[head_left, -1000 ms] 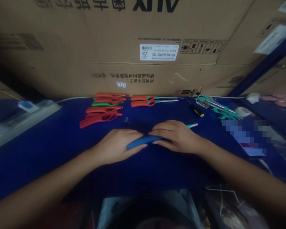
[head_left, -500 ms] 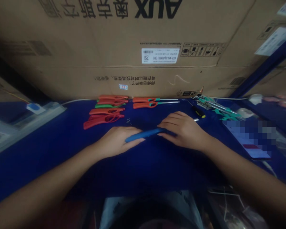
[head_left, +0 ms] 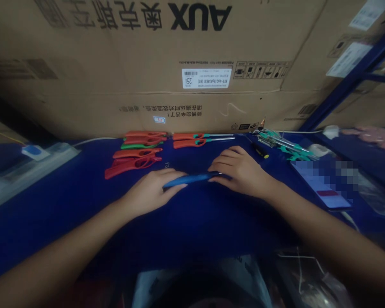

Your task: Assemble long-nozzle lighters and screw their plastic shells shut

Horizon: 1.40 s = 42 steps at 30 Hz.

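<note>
The blue lighter body [head_left: 189,179] lies low over the middle of the counter [head_left: 67,192], running left to right between the two hands. The left hand [head_left: 150,190] grasps its near-left end with the fingers stretched along it. The right hand [head_left: 240,171] is curled over its right end, fingertips pressed down on it. Toward the person the blue-covered counter is bare up to its near edge, and a wide open stretch spreads out on the left. Behind the left hand, a few tiny pale bits [head_left: 167,164] sit just beside the fingers, and beyond them lies a stack of orange shells [head_left: 133,162] with a green shell [head_left: 141,146] among them. Two orange lighters [head_left: 195,140] with teal collars and metal tubes lie side by side along the back. A black-and-yellow screwdriver [head_left: 260,151] rests just behind the right hand, with a heap of teal parts [head_left: 285,145] further right. A phone [head_left: 324,188] lies flat near the right forearm. A large cardboard box [head_left: 147,98] walls off the back edge, and a power strip [head_left: 35,156] sits at the far left. The blue body is long, slim and slightly bowed, its colour a shade lighter than the cloth.
</note>
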Each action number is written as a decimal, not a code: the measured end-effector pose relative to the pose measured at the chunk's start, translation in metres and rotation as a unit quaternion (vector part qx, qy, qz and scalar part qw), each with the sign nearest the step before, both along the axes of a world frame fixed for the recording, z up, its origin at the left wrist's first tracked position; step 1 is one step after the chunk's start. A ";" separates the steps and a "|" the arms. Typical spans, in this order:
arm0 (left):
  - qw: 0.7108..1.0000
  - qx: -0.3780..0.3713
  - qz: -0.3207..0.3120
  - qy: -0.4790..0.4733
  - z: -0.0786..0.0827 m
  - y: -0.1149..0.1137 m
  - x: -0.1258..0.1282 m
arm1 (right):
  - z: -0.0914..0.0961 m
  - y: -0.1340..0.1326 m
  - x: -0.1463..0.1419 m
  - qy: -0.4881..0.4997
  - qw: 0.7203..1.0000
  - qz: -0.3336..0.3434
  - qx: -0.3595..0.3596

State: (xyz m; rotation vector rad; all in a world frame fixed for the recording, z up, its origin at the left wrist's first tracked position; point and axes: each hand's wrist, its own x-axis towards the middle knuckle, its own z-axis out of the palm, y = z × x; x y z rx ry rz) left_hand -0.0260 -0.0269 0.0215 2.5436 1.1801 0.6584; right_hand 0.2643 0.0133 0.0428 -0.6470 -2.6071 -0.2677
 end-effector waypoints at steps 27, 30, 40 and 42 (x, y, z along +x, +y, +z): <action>0.994 0.027 0.022 -0.108 -0.010 0.002 0.002 | -0.012 0.001 -0.005 0.006 0.995 0.006 -0.101; 0.990 -0.025 0.046 -0.134 -0.014 0.000 0.004 | -0.013 -0.002 -0.006 0.031 0.998 0.021 -0.059; 0.990 -0.026 0.029 -0.137 -0.011 -0.005 0.006 | -0.016 -0.004 -0.006 0.074 0.986 0.060 -0.136; 0.990 -0.012 0.019 -0.138 -0.010 -0.007 0.006 | -0.016 -0.005 -0.006 0.094 0.981 0.058 -0.159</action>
